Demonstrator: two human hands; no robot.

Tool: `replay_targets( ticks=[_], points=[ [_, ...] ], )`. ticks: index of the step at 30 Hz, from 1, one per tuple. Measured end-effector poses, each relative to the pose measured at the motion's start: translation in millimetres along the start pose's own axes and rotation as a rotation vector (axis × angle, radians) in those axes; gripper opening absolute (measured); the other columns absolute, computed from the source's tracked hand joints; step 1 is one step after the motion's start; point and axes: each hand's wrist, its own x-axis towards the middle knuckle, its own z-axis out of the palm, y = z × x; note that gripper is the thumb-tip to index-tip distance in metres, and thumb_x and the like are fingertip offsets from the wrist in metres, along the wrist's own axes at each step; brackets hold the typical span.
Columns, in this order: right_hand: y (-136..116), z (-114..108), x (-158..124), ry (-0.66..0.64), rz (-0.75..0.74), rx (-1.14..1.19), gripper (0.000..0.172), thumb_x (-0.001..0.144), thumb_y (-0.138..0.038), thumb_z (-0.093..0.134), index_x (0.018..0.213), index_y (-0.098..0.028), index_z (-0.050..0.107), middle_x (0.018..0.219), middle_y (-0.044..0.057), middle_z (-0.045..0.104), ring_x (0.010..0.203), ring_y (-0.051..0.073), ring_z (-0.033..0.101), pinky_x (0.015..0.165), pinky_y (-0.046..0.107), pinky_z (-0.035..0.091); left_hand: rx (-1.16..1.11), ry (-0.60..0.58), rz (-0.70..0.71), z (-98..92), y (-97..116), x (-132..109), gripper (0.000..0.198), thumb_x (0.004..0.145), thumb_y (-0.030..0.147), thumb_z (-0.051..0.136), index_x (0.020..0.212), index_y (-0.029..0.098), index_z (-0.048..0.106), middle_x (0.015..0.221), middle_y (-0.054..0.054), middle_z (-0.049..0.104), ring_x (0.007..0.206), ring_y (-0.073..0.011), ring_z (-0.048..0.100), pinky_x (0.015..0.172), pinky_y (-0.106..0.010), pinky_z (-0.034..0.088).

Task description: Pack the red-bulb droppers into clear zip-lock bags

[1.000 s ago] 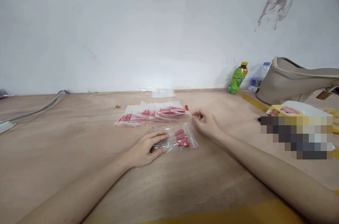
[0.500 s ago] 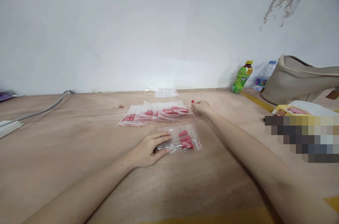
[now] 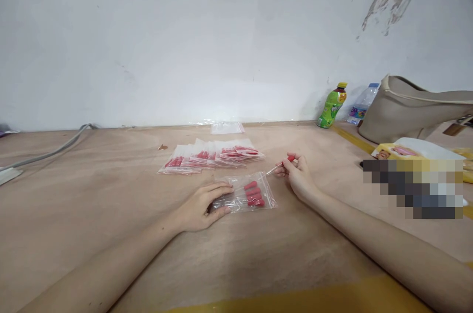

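Note:
A clear zip bag [image 3: 269, 198] lies on the table with several red-bulbed droppers [image 3: 253, 192] inside, their bulbs toward the right end. My left hand [image 3: 201, 207] holds the bag's left end against the table, with fingertips along the far side and the thumb along the near side. Just right of the bag, my right hand [image 3: 297, 177] is closed on another dropper [image 3: 274, 169]. Its red bulb is by my fingers and its thin tube points left, its tip close to the bag's right edge. Whether the tip is inside the bag, I cannot tell.
Behind the bag, several filled zip bags [image 3: 207, 155] overlap in a row. A flat clear bag [image 3: 227, 128] lies by the wall. At right stand a green bottle [image 3: 332, 106], a water bottle [image 3: 364, 103], a beige handbag [image 3: 402, 116] and a yellow packet [image 3: 397, 151]. A grey cable [image 3: 66, 144] runs at left.
My right hand has come nearer and to the right with the dropper, turning its tube toward the bag's right end. My left hand stays on the bag. The view has shifted slightly.

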Motion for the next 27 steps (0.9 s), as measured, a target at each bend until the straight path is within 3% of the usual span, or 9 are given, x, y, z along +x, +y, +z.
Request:
replay_targets(
  ticks=[7,13,16,20,27],
  points=[
    [4,-1,-9,-0.106,0.047,0.015,0.043,0.063,-0.04,0.063,0.09,-0.024,0.034,0.062,-0.008,0.054,0.051,0.01,0.058,0.052,0.024,0.047,-0.011,-0.012,-0.006,0.7,0,0,0.039,0.085,0.031,0.05,0.122,0.02,0.047,0.12,-0.008,0.052,0.112,-0.0221,0.047,0.096,-0.039,0.038],
    [0,-2,-15,-0.087,0.05,0.094,0.045,0.061,-0.039,0.067,0.087,-0.025,0.033,0.068,-0.007,0.056,0.058,0.011,0.06,0.062,0.029,0.05,-0.01,-0.01,-0.011,0.2,1,0,0.041,0.084,0.031,0.05,0.124,0.021,0.045,0.121,-0.008,0.052,0.111,-0.0224,0.047,0.095,-0.039,0.038],
    [-2,-1,-19,-0.223,0.18,0.11,0.038,0.06,-0.035,0.07,0.08,-0.022,0.04,0.07,-0.004,0.06,0.064,0.011,0.061,0.069,0.029,0.049,-0.002,-0.002,-0.025,-0.5,3,0,0.045,0.084,0.032,0.05,0.127,0.02,0.041,0.123,-0.008,0.051,0.112,-0.0231,0.047,0.095,-0.039,0.038],
    [-4,-5,-18,-0.456,0.298,-0.022,0.028,0.058,-0.027,0.074,0.073,-0.016,0.053,0.07,-0.002,0.062,0.063,0.007,0.057,0.065,0.021,0.045,0.015,0.004,-0.037,-0.2,2,-1,0.047,0.084,0.033,0.051,0.128,0.02,0.04,0.125,-0.008,0.049,0.115,-0.024,0.045,0.097,-0.04,0.037],
    [-7,-9,3,-0.56,0.434,-0.108,0.025,0.052,-0.024,0.077,0.071,-0.014,0.063,0.062,-0.003,0.062,0.052,0.004,0.051,0.054,0.018,0.041,0.009,-0.001,-0.04,1.3,1,-2,0.049,0.085,0.032,0.05,0.13,0.021,0.036,0.129,-0.008,0.045,0.116,-0.0237,0.043,0.096,-0.04,0.037]
  ],
)
